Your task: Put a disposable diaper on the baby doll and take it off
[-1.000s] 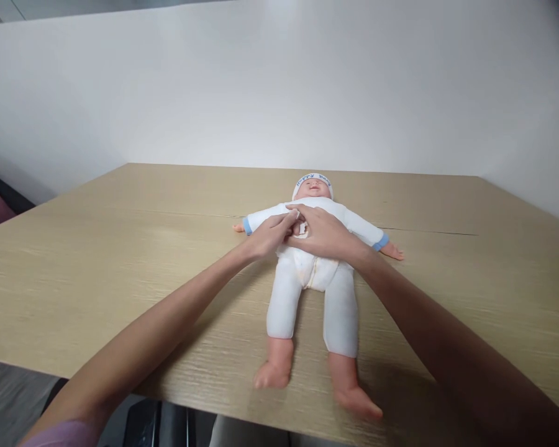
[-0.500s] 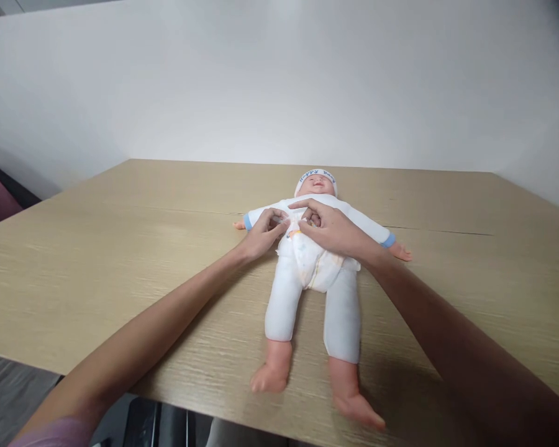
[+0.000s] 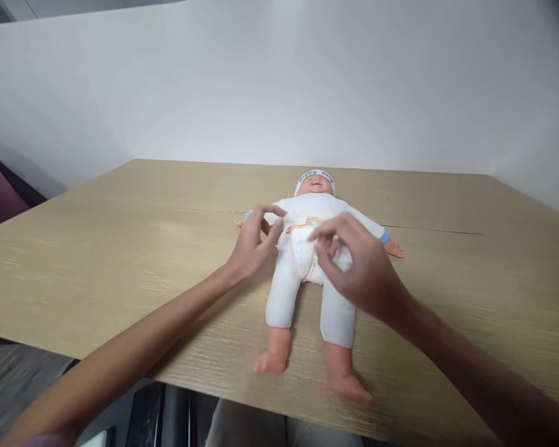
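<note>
White-clad doll (image 3: pixel 307 211), cap (image 3: pixel 315 180) lettering blurred; left hand (image 3: pixel 256 239) and right hand (image 3: pixel 358 267) hover open at its waist.

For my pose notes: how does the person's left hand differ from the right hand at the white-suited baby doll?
The left hand sits low beside the waist of the baby doll, fingers apart; the right hand hovers nearer the camera, covering the doll's hip. The left hand looks sharper; the right hand is blurred, fingers curled, grip unclear. Both are bare, above the pale wooden table.
</note>
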